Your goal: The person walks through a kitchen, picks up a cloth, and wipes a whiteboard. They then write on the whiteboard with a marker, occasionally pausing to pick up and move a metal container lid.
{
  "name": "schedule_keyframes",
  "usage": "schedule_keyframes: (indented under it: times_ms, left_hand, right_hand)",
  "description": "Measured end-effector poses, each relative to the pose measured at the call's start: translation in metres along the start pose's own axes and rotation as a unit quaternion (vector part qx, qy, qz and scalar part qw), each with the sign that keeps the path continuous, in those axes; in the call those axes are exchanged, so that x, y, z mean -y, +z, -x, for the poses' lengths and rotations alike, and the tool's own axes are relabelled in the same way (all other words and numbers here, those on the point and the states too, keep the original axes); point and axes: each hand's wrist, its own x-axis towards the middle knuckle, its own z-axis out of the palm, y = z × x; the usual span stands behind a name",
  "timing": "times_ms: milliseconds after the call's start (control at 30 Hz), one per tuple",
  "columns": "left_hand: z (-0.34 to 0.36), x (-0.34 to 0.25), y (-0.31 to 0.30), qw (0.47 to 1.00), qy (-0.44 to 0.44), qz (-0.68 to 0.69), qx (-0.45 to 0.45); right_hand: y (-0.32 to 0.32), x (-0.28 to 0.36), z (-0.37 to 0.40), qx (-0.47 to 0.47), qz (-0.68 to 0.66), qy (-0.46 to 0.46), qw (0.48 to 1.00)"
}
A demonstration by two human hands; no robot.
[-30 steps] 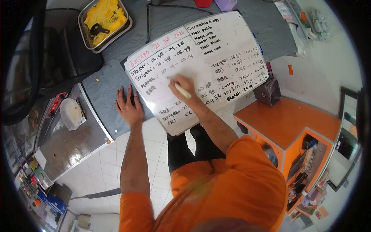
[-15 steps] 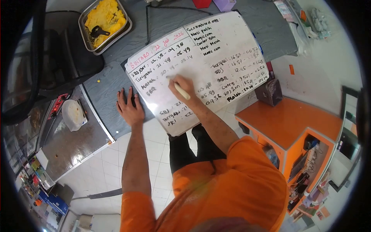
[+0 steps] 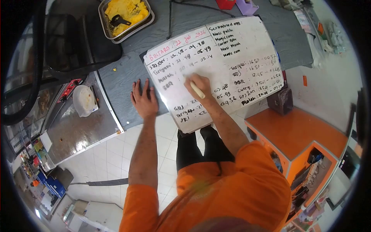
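Note:
A whiteboard (image 3: 216,73) lies tilted on the grey table, covered with handwritten names and times in black, with a red heading. My right hand (image 3: 199,87) rests on the middle of the board, fingers closed round a pale marker (image 3: 197,89). Its back end points down toward my wrist, and the writing tip is hidden by my fingers. Just left of the board, my left hand (image 3: 145,101) lies flat on the table (image 3: 125,83), fingers spread and holding nothing.
A metal tray (image 3: 151,20) of yellow scrambled egg with a black spoon stands at the upper left. A white bowl (image 3: 84,101) and red tool (image 3: 69,90) sit on the left counter. To the right is an orange desk (image 3: 293,129). Red (image 3: 225,4) and purple (image 3: 246,7) containers stand behind the board.
The view has shifted, so the board, table and tray appear farther right. My right hand stays in nearly the same area of the board with the marker; my left hand remains flat.

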Motion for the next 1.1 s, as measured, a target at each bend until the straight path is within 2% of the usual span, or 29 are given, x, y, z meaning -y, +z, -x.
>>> schedule_keyframes:
  times_ms: [67, 233, 367, 567, 633, 767, 833, 1100]
  left_hand:
    - [0.001, -0.0005, 0.0, 1.0, 0.0, 0.0, -0.001]
    - [0.0007, 0.0, 0.0002, 1.0, 0.003, 0.001, -0.004]
    - [-0.0001, -0.0008, 0.0001, 1.0, 0.004, 0.001, -0.007]
    - [0.0001, -0.0008, -0.0014, 1.0, 0.004, 0.004, -0.009]
    - [-0.0006, -0.0012, -0.0011, 1.0, 0.008, 0.015, -0.005]
    - [-0.0014, -0.0043, -0.0002, 1.0, 0.017, 0.017, -0.003]
    - [-0.0009, -0.004, -0.0016, 1.0, 0.014, 0.008, -0.012]
    - [0.0004, -0.0035, -0.0007, 1.0, 0.007, -0.007, -0.004]
  right_hand:
    - [-0.0008, 0.0003, 0.0012, 0.0, 0.015, -0.016, 1.0]
    - [-0.0008, -0.0002, 0.001, -0.006, -0.003, 0.035, 0.999]
    - [-0.0051, 0.0014, 0.0014, -0.026, -0.03, 0.005, 0.999]
    - [-0.0039, -0.0006, 0.0034, -0.022, 0.015, 0.032, 0.999]
    - [-0.007, 0.0044, -0.0012, -0.067, -0.029, -0.006, 0.997]
    - [-0.0084, 0.002, 0.003, -0.082, 0.003, 0.023, 0.996]
    - [-0.0071, 0.0028, 0.0038, -0.082, 0.005, 0.053, 0.995]
    - [-0.0024, -0.0022, 0.0045, -0.072, 0.016, 0.042, 0.996]
